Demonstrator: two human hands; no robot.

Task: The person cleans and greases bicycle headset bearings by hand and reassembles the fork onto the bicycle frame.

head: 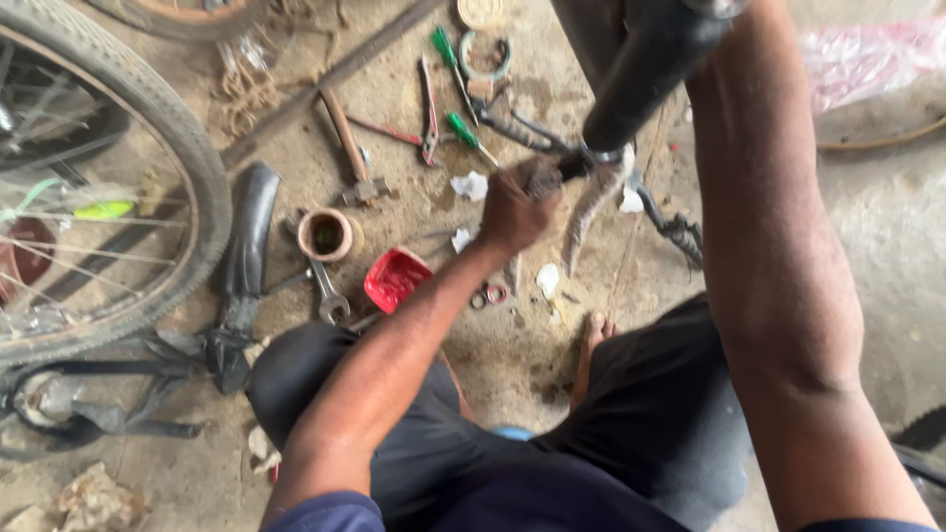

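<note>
Head view: left hand grip clenched on rag below upward-slanting frame tube; right unseen.

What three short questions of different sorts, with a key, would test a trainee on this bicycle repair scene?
1. True or false: the left hand grips a part at the lower end of the black frame tube.
2. Which lies nearest the red lid: A the spanner, B the hammer, C the green screwdrivers?
3. What stands at the left edge?

Key: 1 true; 2 A; 3 a bicycle wheel.
</note>
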